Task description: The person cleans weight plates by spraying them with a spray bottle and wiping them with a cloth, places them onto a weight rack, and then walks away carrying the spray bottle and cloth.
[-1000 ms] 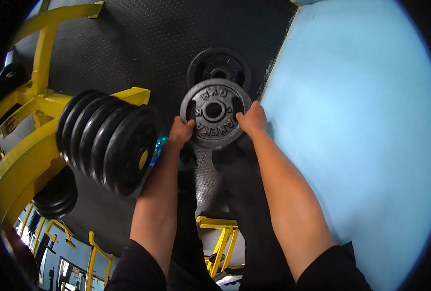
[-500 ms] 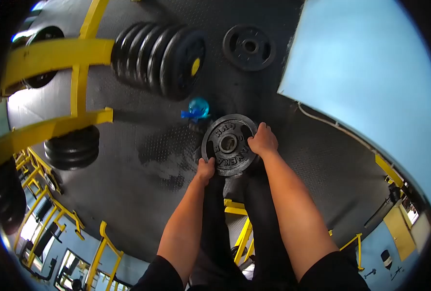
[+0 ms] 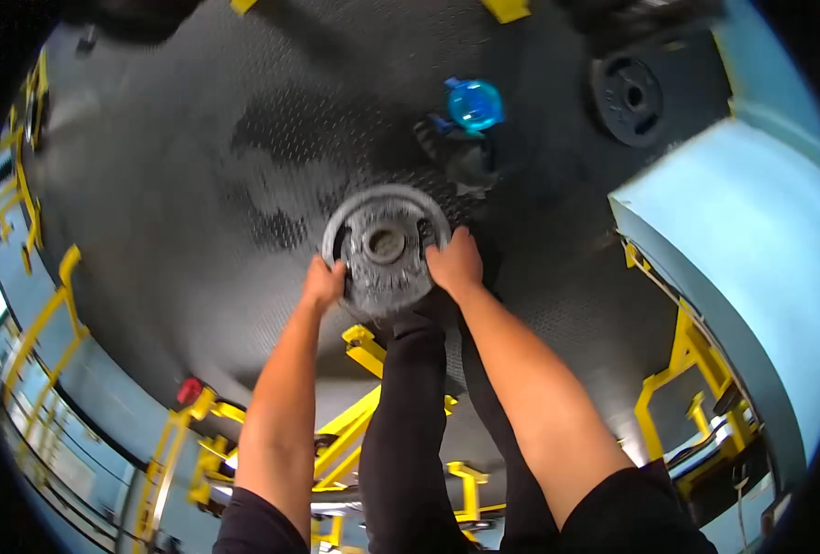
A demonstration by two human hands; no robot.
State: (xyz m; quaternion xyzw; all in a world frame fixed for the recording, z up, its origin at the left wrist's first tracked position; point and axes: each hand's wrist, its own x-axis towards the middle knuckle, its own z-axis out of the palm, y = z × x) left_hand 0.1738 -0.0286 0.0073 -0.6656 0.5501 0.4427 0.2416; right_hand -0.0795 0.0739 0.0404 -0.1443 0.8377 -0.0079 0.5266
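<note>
A round grey weight plate [image 3: 387, 287] with raised lettering and a centre hole is held out in front of my legs. My left hand [image 3: 323, 282] is closed around its left edge, thumb at the slot there. On the opposite side my right hand [image 3: 456, 262] grips the plate at its right slot. Both arms reach straight down, and the fingers behind the plate are hidden. Motion blur smears the lettering.
Beyond the plate, a blue water bottle [image 3: 476, 104] is on the black rubber floor [image 3: 170, 185] beside a dark, crumpled-looking item [image 3: 465, 159]. Another weight plate [image 3: 628, 100] lies at the upper right. Yellow equipment frames [image 3: 692, 374] stand around, and a light-blue wall [image 3: 733, 212] rises at the right.
My view has turned, so the weight rack at the upper left has mostly gone from sight. The plate stays in both hands and appears further left, with the bottle now to its upper right.
</note>
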